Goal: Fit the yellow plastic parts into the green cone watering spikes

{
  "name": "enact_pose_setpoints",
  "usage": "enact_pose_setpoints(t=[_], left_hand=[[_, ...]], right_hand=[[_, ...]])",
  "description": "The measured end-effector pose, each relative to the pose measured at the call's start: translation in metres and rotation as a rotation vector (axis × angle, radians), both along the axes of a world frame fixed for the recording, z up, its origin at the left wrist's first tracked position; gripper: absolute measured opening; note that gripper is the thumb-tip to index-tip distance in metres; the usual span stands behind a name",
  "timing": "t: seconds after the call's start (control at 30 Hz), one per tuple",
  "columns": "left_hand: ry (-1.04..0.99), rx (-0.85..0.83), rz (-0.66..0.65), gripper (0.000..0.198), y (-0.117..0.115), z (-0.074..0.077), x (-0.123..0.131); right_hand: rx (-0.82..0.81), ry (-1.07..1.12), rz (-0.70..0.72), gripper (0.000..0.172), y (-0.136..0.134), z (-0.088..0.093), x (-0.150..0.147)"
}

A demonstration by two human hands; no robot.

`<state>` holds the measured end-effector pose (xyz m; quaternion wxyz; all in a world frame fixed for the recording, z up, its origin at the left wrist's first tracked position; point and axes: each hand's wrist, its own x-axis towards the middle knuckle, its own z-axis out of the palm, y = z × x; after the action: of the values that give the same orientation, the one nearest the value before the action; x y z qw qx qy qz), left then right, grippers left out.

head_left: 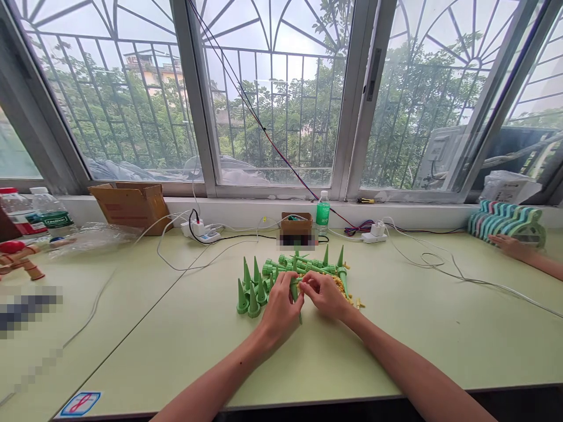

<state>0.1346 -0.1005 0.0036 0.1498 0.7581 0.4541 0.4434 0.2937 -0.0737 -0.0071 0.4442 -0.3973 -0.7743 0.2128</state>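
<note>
My left hand (281, 305) is closed around a green plastic plant-watering spike (295, 290), its pointed end showing below the fingers. Close beside it, my right hand (324, 295) pinches at the spike's side; a small yellow piece seems to be between the fingertips, mostly hidden. Several green cones (253, 306) stand upright to the left of my left hand. Behind both hands lies a heap of green spikes (323, 268), some on their sides with ribbed caps. Small yellow plastic valves (359, 303) are scattered to the right, partly hidden by my right hand.
A small cardboard box (296, 223) and a green-labelled bottle (322, 211) stand at the back by the windowsill. White cables (440, 264) and a power strip (206, 235) lie on the table (176, 346). At far right, another person's hand (510, 246) touches stacked pastel pieces (505, 223).
</note>
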Motion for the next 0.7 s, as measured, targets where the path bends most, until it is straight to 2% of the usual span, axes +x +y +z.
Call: enact_pose_setpoints(t=[0.4, 0.7], left_hand=[[-0.005, 0.017, -0.016, 0.024, 0.0002, -0.0011, -0.0005], [-0.011, 0.005, -0.029, 0.021, -0.0024, -0.0002, -0.0001]], right_hand=[[-0.036, 0.029, 0.018, 0.026, 0.0003, 0.0001, 0.0000], [0.005, 0.000, -0.020, 0.041, 0.0022, -0.0006, -0.0003]])
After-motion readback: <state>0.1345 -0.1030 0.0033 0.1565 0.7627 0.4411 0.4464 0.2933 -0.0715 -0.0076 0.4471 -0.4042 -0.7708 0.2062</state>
